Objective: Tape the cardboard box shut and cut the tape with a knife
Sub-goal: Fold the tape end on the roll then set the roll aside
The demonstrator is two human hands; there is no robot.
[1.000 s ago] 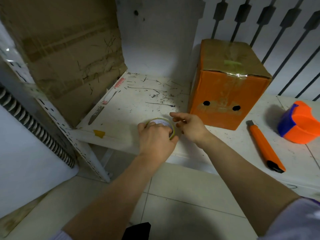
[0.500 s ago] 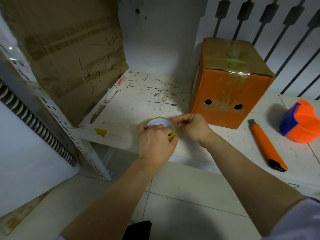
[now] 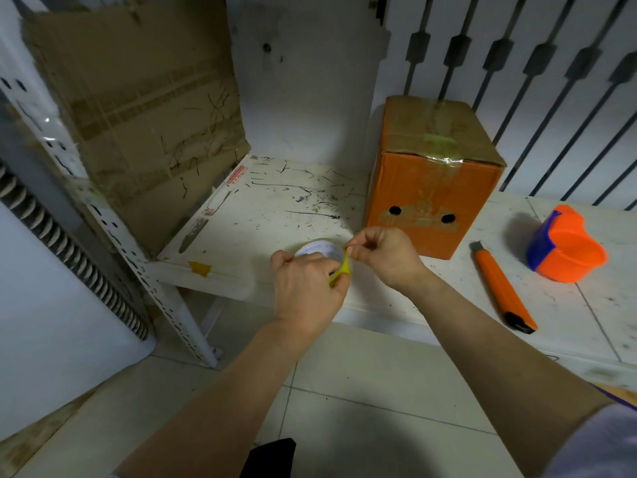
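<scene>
Your left hand (image 3: pixel 305 288) grips a yellow tape roll (image 3: pixel 322 250) at the near edge of a scuffed white table (image 3: pixel 275 215), fingers curled shut around its rim. Your right hand (image 3: pixel 386 255), just beside it at 3 o'clock, pinches the roll's top edge between thumb and forefinger — whether it has the loose tape end, you cannot tell. The orange box (image 3: pixel 431 188) stands upright at 1 o'clock from your hands, flaps down, old tape across its top. The orange knife (image 3: pixel 501 288) lies flat at 3 o'clock, untouched, apart from the box. An orange-and-blue tub (image 3: pixel 565 250) sits beyond the knife — farther right.
</scene>
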